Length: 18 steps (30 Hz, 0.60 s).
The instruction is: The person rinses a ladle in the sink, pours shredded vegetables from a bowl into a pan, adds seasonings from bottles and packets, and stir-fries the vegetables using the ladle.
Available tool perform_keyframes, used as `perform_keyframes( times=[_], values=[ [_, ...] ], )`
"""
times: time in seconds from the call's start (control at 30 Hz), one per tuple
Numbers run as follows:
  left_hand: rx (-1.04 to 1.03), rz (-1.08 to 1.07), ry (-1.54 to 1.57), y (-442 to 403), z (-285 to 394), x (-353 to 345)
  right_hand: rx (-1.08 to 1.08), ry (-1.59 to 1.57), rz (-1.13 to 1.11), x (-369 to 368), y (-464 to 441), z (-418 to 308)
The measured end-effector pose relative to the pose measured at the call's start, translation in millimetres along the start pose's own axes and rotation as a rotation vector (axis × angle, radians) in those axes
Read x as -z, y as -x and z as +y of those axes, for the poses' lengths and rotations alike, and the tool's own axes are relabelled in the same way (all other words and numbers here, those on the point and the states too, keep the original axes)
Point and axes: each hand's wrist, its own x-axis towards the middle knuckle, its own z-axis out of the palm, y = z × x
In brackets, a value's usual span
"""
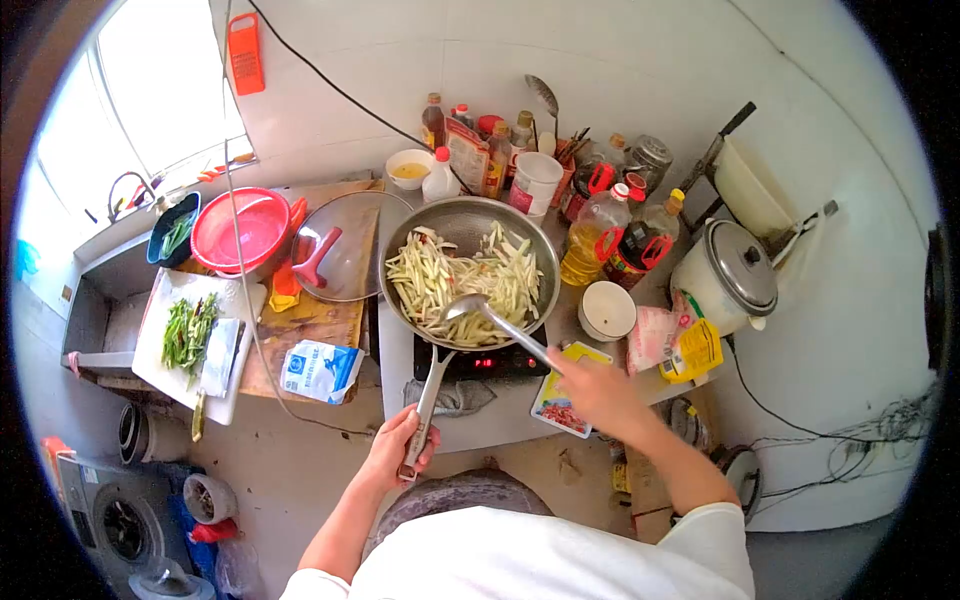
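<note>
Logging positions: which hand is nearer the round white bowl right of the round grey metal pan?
Right: the right hand, holding a silver metal ladle, is just below the bowl in view; the left hand, on the pan's silver handle, is farther, lower left.

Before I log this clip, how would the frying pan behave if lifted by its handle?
The frying pan would likely feel front-heavy: vegetable strips cover much of its base, beyond the handle the left hand grips. Its metallic look suggests stiffness. Tipped, it might spill, being uncovered.

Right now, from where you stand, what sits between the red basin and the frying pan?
The head view shows a clear lid with a red handle between the red basin and the frying pan.
</note>
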Motion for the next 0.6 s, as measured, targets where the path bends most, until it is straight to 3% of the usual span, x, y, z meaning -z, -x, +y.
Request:
perform_keyframes(
  times=[0.17,0.23,0.3,0.4,0.47,0.57,0.6],
  values=[
    [0.034,-0.041,0.003,2.0,0.6,-7.6,0.016,0.143,0.148,-65.5,-36.7,10.7],
    [0.026,-0.038,-0.042,2.4,2.1,-1.2,0.062,-0.079,0.177,-48.1,-54.6,22.0],
    [0.023,-0.04,-0.028,5.0,6.0,3.8,-0.195,-0.447,0.051,-10.9,-59.3,20.5],
    [0.028,-0.06,-0.035,7.0,6.2,6.4,0.019,-0.361,0.34,-23.2,-96.0,57.7],
    [0.025,-0.067,-0.044,6.8,7.6,7.5,-0.067,-0.36,0.307,-37.7,-140.2,80.0],
    [0.027,-0.051,-0.051,8.5,9.5,10.1,-0.521,-0.721,0.015,-24.2,-182.9,60.1],
    [0.03,-0.039,-0.066,8.1,11.2,9.4,-0.428,-0.687,-0.044,-27.8,-186.5,58.4]
  ],
)
